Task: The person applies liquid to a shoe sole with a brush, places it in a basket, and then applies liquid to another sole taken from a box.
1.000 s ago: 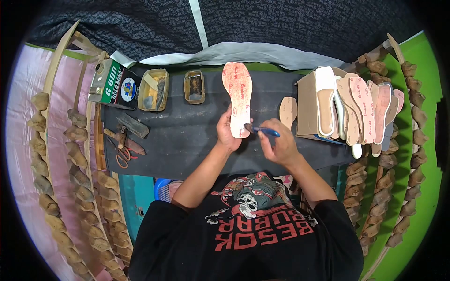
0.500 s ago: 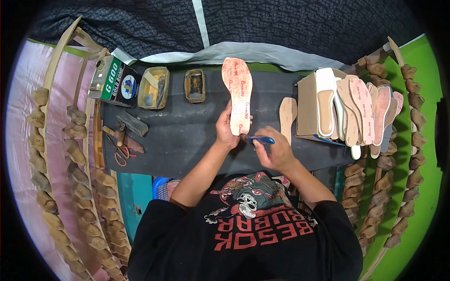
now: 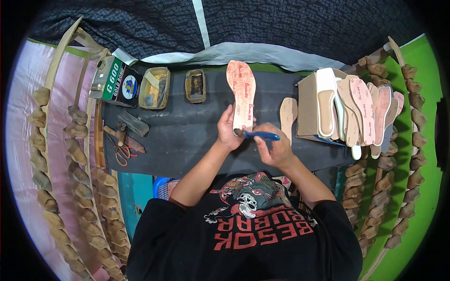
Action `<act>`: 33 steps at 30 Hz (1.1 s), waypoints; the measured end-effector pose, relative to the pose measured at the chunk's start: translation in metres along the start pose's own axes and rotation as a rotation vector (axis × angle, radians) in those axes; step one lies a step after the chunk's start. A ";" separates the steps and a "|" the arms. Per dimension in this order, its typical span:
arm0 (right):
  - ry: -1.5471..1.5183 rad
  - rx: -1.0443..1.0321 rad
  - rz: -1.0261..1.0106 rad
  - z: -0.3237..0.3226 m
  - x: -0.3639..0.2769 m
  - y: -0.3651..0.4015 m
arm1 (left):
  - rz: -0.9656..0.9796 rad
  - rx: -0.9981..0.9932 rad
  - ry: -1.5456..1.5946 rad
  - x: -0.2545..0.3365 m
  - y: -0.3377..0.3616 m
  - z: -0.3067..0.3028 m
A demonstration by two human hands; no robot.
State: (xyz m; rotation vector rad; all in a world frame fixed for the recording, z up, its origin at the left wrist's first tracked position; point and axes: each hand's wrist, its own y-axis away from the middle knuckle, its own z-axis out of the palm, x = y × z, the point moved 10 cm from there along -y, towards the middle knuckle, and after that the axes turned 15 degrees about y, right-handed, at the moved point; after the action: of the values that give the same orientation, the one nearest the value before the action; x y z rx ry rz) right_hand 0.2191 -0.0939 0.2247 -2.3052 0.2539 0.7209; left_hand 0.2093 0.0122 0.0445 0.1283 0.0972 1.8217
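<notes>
An insole [image 3: 243, 93], pale with red print, points away from me above the dark table. My left hand [image 3: 228, 131] is closed around its near end, with the palm underneath. Between the fingers of my right hand [image 3: 275, 146] is a brush [image 3: 262, 136] with a blue handle. Its dark bristle end rests on the near end of the insole, close to my left thumb. The wider far part of the insole looks wet or stained reddish.
Another insole [image 3: 288, 117] lies beside a cardboard box [image 3: 307, 105] with several insoles [image 3: 361, 107] stacked against it. To the left are a G 600 can [image 3: 115, 82], two cut-open containers [image 3: 154, 89], a hammer [image 3: 119, 135] and pliers [image 3: 124, 153]. Shoe lasts line racks [image 3: 77, 154] at the sides.
The insole has shifted slightly right and turned a little in my left hand. The brush has moved up from its near edge onto its surface, and its handle lies flatter.
</notes>
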 end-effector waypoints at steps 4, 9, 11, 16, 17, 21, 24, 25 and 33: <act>0.110 0.096 -0.013 -0.010 0.013 -0.008 | -0.024 0.123 0.001 -0.015 0.005 0.008; 0.017 -0.017 -0.041 -0.002 0.004 -0.003 | -0.090 0.031 0.066 -0.017 0.001 0.018; 0.006 -0.064 -0.082 0.004 -0.004 0.003 | -0.097 -0.023 0.141 -0.014 0.000 0.022; 0.028 0.016 -0.056 -0.001 0.012 -0.005 | -0.131 0.071 0.157 -0.021 0.005 0.008; 0.054 0.042 -0.057 -0.004 0.014 -0.009 | -0.119 0.113 0.189 -0.024 0.006 0.004; 0.055 0.039 -0.070 -0.007 0.009 -0.013 | -0.103 0.156 0.223 -0.030 0.006 0.013; -0.012 0.015 -0.085 0.000 -0.001 -0.002 | -0.135 -0.086 0.185 -0.024 0.001 0.027; -0.034 0.011 -0.088 0.002 -0.002 0.001 | -0.102 -0.014 0.207 -0.020 0.000 0.019; 0.091 0.095 -0.040 -0.012 0.013 -0.008 | -0.164 0.066 0.310 -0.030 0.004 0.008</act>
State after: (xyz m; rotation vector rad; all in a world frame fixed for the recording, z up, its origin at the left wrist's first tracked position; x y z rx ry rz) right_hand 0.2382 -0.0964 0.2291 -2.2487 0.2768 0.5728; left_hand 0.2140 -0.0175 0.0516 -0.1140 0.3759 1.6630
